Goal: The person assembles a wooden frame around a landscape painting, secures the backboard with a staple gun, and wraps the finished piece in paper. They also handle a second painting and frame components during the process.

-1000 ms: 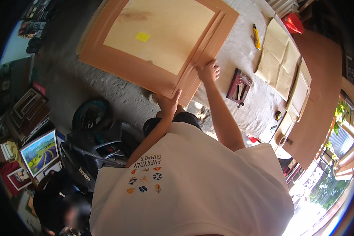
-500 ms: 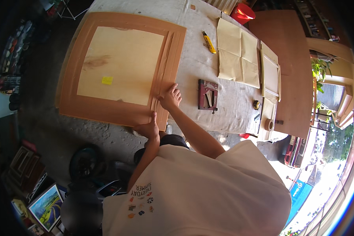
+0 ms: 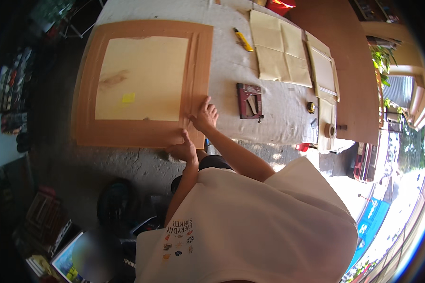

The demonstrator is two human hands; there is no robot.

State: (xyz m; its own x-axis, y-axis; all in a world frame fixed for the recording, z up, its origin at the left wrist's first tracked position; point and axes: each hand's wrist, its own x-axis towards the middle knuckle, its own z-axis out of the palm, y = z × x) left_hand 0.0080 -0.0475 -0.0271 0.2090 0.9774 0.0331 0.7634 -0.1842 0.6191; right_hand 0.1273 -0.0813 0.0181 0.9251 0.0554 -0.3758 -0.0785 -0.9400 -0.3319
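Note:
A large flat panel (image 3: 141, 85), pale wood in the middle with wide brown tape (image 3: 127, 134) round its border, lies at the left end of the table. A yellow sticky note (image 3: 128, 98) is on the pale part. At the near right corner, my left hand (image 3: 184, 150) is closed on the near edge, thumb on top, its other fingers mostly hidden. Just beyond it, my right hand (image 3: 205, 118) is closed over the right edge, its thumb pressed on the tape and its fingers bent along the side. Long ridges show in the tape on that side.
On the cloth-covered table (image 3: 224, 66) lie a yellow utility knife (image 3: 243, 39), a dark red clamp-like tool (image 3: 249, 101), folded brown paper (image 3: 281, 47), a tape measure (image 3: 310, 107) and a tape roll (image 3: 330, 130). A brown board (image 3: 352, 70) stretches along the right. A wheel (image 3: 118, 203) stands below left.
My view has shifted, so the panel sits straighter and the tools appear higher in the picture. Both hands stay at the panel's near right corner, in nearly the same hold.

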